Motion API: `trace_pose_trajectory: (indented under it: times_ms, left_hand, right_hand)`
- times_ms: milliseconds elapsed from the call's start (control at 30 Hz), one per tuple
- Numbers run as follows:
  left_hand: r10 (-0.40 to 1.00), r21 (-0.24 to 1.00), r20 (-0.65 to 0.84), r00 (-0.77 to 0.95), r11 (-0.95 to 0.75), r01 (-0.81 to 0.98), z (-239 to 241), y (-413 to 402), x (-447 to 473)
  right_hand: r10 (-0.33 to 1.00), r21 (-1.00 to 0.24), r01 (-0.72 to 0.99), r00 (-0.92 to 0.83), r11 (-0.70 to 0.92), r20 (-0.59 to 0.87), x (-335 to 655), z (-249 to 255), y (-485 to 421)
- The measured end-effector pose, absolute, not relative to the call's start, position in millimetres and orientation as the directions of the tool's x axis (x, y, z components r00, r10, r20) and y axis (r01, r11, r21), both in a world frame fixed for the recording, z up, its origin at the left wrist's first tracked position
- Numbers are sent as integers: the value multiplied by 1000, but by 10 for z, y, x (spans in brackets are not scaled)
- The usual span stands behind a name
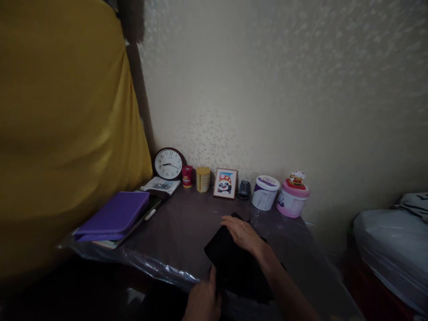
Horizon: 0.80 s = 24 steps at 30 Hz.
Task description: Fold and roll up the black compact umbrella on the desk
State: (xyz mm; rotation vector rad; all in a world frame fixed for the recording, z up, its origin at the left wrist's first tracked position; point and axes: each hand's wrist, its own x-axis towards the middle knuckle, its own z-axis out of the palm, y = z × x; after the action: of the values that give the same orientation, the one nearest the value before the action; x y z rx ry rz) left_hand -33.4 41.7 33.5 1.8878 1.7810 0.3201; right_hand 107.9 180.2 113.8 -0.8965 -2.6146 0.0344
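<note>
A dark black, flat, soft-looking item (239, 272) lies at the front of the table, partly over its edge; its exact kind cannot be made out. My left hand (202, 298) is at its lower left, with one finger stretched along its side and the others curled; it seems to pinch that edge. Across the upper part of the black item lies my right hand (244, 234), its fingers stretched out flat and pointing left. My right forearm covers the item's right side.
A plastic-covered table (187, 223) stands against the wall. On the left are a purple folder (115, 214) and papers. A clock (168, 164), red tin (187, 176), yellow tin (203, 179), framed panda picture (225, 183), white tub (265, 193) and pink-lidded tub (292, 199) line the back.
</note>
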Motion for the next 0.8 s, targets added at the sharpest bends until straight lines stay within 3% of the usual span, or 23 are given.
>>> trace_pose_trajectory:
  times_ms: [200,467,667,800]
  left_hand:
    - [986,526,-124,113,-31,850,300,409,-321]
    - [971,535,-216,101,31,844,324,395,-309]
    - [953,406,-299,48,82,910,432,377,-235]
    - [948,402,-316,48,88,911,483,393,-229]
  right_hand:
    - [584,-68,583,-786,809,204,1043,1225,1869]
    - [618,8,625,-775,781,135,905,1196,2054]
    - [660,65,661,-750,747,51,706,1052,2196]
    - [670,87,668,-742,739,16,663,946,2184]
